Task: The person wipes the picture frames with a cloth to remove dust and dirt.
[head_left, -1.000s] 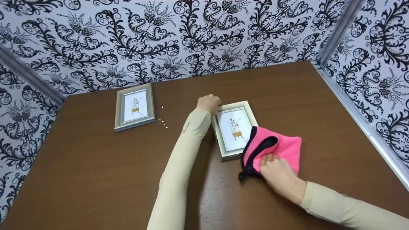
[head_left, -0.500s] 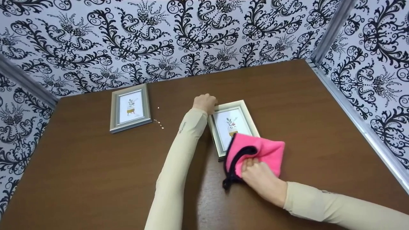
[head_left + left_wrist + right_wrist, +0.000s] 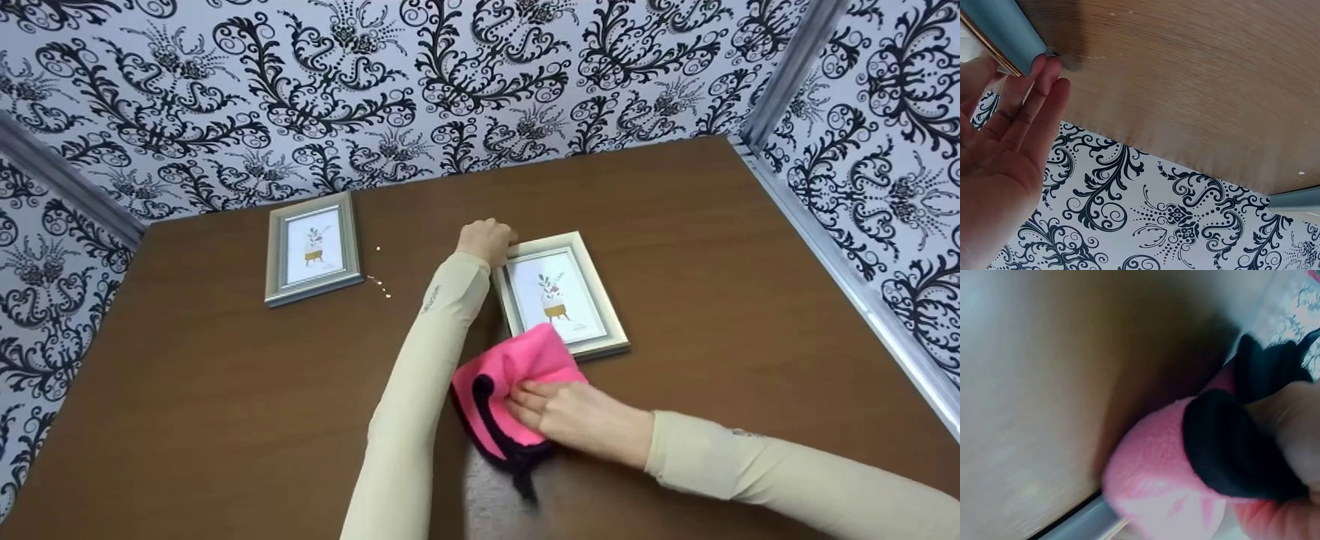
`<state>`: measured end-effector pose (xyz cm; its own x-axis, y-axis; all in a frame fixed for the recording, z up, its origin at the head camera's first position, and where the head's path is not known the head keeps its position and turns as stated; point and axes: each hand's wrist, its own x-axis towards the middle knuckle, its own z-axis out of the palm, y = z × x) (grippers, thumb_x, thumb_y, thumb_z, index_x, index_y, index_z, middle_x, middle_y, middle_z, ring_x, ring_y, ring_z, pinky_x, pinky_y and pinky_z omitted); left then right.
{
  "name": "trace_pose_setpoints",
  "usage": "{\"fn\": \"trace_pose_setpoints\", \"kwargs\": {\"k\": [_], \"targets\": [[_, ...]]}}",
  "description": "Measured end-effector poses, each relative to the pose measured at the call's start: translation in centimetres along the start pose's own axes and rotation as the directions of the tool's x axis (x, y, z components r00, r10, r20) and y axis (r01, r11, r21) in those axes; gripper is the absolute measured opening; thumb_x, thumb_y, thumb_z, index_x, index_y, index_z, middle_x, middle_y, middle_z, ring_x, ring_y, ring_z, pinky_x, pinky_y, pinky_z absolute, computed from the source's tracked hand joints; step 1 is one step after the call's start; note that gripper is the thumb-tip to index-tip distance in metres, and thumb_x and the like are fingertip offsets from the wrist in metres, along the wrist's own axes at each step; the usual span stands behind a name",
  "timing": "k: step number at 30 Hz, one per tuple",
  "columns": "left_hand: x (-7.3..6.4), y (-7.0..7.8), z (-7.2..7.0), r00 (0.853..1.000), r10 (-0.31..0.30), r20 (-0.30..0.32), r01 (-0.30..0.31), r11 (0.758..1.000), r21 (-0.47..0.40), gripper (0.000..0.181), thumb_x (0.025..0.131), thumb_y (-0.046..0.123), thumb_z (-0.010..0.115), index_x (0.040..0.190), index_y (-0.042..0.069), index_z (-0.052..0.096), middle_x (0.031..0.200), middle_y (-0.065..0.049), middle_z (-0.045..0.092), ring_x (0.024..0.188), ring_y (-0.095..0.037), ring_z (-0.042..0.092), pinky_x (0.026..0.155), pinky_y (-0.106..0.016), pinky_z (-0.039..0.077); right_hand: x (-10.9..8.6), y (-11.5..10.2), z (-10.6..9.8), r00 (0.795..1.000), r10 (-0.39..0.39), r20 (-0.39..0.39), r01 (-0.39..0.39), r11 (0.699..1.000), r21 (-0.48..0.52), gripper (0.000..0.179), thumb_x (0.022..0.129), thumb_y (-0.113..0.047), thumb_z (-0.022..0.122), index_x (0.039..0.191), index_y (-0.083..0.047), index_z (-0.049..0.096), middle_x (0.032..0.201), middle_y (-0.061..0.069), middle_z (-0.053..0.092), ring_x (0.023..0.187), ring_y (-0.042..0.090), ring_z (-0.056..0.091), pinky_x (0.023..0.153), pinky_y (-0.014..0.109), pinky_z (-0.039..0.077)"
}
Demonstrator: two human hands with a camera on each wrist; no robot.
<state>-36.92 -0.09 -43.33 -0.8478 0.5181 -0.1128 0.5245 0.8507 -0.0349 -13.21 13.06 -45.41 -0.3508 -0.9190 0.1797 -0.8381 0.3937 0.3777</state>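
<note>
A pale picture frame (image 3: 600,304) with a plant print lies on the brown table. My left hand (image 3: 486,241) grips its far left corner; in the left wrist view, the fingers (image 3: 1044,95) curl against the frame's edge (image 3: 1008,34). My right hand (image 3: 574,416) holds a folded pink cloth (image 3: 544,356) with black trim at the frame's near edge, covering the near left corner. In the right wrist view the cloth (image 3: 1157,467) bunches beside the frame's edge, with the right hand (image 3: 1297,433) partly behind the black trim.
A second, greyer picture frame (image 3: 352,240) lies at the back left of the table (image 3: 247,405). Small pale specks (image 3: 380,285) lie between the two frames. Patterned walls (image 3: 465,82) rise behind and at both sides, with a metal strip (image 3: 862,300) along the right edge.
My right hand has carried the cloth leftwards along the frame's near edge, from the right corner to the left one. The near right corner now shows. My left hand has kept its place.
</note>
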Motion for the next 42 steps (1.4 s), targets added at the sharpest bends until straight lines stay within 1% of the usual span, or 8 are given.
{"fn": "trace_pose_setpoints", "kwargs": {"k": [5, 10, 18, 22, 29, 34, 38, 42], "targets": [[-0.2, 0.1, -0.1, 0.999, -0.017, 0.03, 0.018, 1.0, -0.025, 0.019, 0.087, 0.006, 0.063, 0.101, 0.016, 0.071, 0.109, -0.009, 0.068, 0.1, -0.031, 0.064, 0.078, -0.048, 0.054, -2.2, 1.5, 0.4, 1.0, 0.007, 0.016, -0.009, 0.987, 0.159, 0.039, 0.087, 0.0, 0.058, 0.124, -0.005, 0.064, 0.126, 0.007, 0.062, 0.119, 0.018, 0.056, 0.1, 0.03, 0.042], [-0.2, 0.1, -0.2, 0.998, -0.009, 0.06, 0.012, 0.999, -0.049, 0.022, 0.088, 0.005, 0.062, 0.105, 0.016, 0.07, 0.113, -0.009, 0.067, 0.102, -0.03, 0.063, 0.079, -0.048, 0.053, -6.1, 2.4, 0.3, 0.981, 0.193, -0.018, -0.176, 0.926, 0.333, 0.055, 0.072, 0.013, 0.058, 0.125, -0.002, 0.063, 0.126, 0.01, 0.062, 0.117, 0.023, 0.058, 0.096, 0.037, 0.047], [0.0, 0.0, -0.4, 0.998, -0.027, 0.053, 0.03, 0.998, -0.059, 0.02, 0.089, 0.007, 0.062, 0.104, 0.016, 0.072, 0.112, -0.008, 0.067, 0.101, -0.031, 0.063, 0.079, -0.047, 0.053, -9.7, 1.9, 0.2, 0.833, 0.55, -0.069, -0.524, 0.822, 0.221, 0.047, 0.058, 0.013, 0.066, 0.105, 0.01, 0.066, 0.102, 0.024, 0.067, 0.093, 0.037, 0.065, 0.069, 0.048, 0.055], [-0.1, 0.0, -0.4, 0.998, -0.021, 0.051, 0.023, 0.999, -0.041, 0.02, 0.089, 0.006, 0.062, 0.104, 0.016, 0.071, 0.111, -0.008, 0.067, 0.1, -0.031, 0.063, 0.078, -0.047, 0.054, -8.7, 1.0, 0.7, 0.8, 0.592, -0.092, -0.588, 0.806, 0.076, 0.042, 0.055, 0.012, 0.067, 0.097, 0.014, 0.062, 0.088, 0.026, 0.064, 0.076, 0.037, 0.064, 0.045, 0.044, 0.051], [-0.2, 0.1, -0.4, 0.999, -0.016, 0.049, 0.018, 0.999, -0.038, 0.021, 0.088, 0.007, 0.062, 0.105, 0.015, 0.071, 0.109, -0.009, 0.068, 0.1, -0.029, 0.064, 0.078, -0.047, 0.054, -4.8, -0.2, 0.5, 0.893, 0.437, -0.105, -0.44, 0.898, -0.003, 0.029, 0.058, 0.008, 0.069, 0.086, 0.004, 0.067, 0.07, 0.012, 0.06, 0.06, 0.023, 0.056, 0.037, 0.031, 0.043], [-0.1, -0.2, -0.3, 0.999, -0.025, 0.049, 0.027, 0.999, -0.044, 0.02, 0.089, 0.007, 0.062, 0.105, 0.015, 0.071, 0.11, -0.008, 0.068, 0.101, -0.029, 0.063, 0.079, -0.047, 0.054, -1.8, -0.8, 0.3, 0.986, 0.162, -0.043, -0.162, 0.987, 0.009, 0.041, 0.072, -0.003, 0.071, 0.113, -0.005, 0.069, 0.111, 0.007, 0.068, 0.102, 0.019, 0.064, 0.08, 0.028, 0.053], [0.0, -0.3, -0.2, 0.998, -0.006, 0.058, 0.01, 0.998, -0.064, 0.019, 0.09, 0.008, 0.06, 0.104, 0.015, 0.071, 0.111, -0.009, 0.067, 0.102, -0.029, 0.062, 0.08, -0.047, 0.053, -0.7, -0.2, 0.4, 0.997, -0.002, -0.073, 0.001, 1.0, -0.011, 0.037, 0.082, -0.006, 0.058, 0.118, -0.007, 0.068, 0.122, 0.009, 0.064, 0.116, 0.021, 0.059, 0.098, 0.03, 0.044], [-0.1, -0.4, -0.2, 0.998, 0.003, 0.06, 0.002, 0.996, -0.088, 0.019, 0.09, 0.007, 0.058, 0.103, 0.014, 0.07, 0.113, -0.01, 0.066, 0.103, -0.029, 0.062, 0.08, -0.047, 0.053, -1.5, 1.2, -0.1, 0.996, -0.023, -0.088, 0.02, 0.999, -0.028, 0.042, 0.079, -0.003, 0.059, 0.12, -0.007, 0.067, 0.124, 0.011, 0.063, 0.117, 0.023, 0.058, 0.098, 0.033, 0.045]]}}
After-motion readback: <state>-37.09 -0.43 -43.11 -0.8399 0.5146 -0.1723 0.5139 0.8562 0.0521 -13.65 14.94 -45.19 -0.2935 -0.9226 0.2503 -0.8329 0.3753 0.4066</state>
